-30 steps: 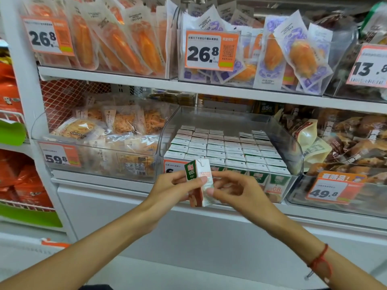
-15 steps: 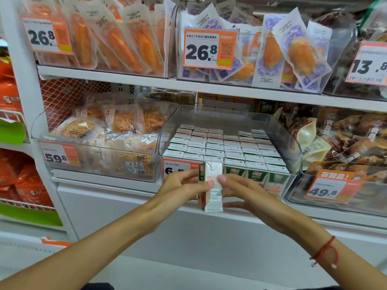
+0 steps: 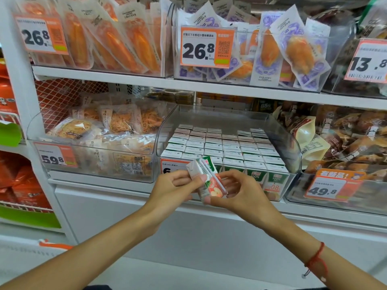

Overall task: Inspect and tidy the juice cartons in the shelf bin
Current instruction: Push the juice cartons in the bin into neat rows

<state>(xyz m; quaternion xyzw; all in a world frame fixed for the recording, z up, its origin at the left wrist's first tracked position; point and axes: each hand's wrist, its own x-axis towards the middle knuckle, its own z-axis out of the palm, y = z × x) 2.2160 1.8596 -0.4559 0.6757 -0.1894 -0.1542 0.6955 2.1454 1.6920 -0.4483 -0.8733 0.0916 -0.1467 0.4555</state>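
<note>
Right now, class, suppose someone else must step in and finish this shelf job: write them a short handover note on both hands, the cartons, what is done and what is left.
Left hand: grips the juice carton from its left side.
Right hand: pinches the same carton from the right and below.
The carton is tilted, held in front of the clear shelf bin, outside it.
The other cartons stand in neat rows inside the bin, with room left at the back.
Done: one carton taken out for a look.
Left: finish checking it, set it upright in a row, then probably go through the rest.
</note>
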